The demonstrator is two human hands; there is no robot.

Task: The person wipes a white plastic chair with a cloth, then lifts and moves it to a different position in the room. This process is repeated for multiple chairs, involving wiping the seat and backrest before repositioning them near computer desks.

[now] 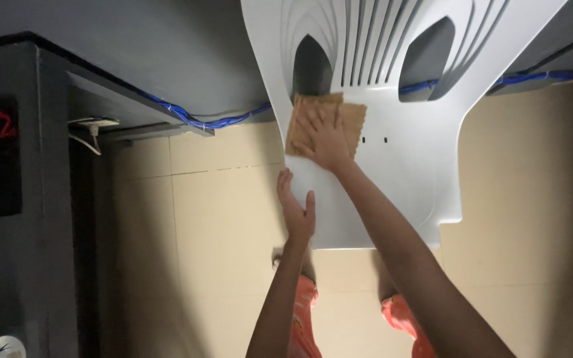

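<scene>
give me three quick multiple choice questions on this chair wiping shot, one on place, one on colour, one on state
1. Where does the cloth lie?
A. on the floor tiles
B. on the chair seat, near the backrest slats
C. on the dark cabinet

2. What colour is the chair?
A. white
B. red
C. black

3. How is the right hand placed?
A. clenched in a fist beside the chair
B. hanging free in the air
C. spread flat on the cloth

Answers:
1. B, the tan cloth sits on the seat just below the slats.
2. A, the plastic seat and back are white.
3. C, its fingers fan out over the cloth, while the left hand rests open at the seat's edge.
</scene>
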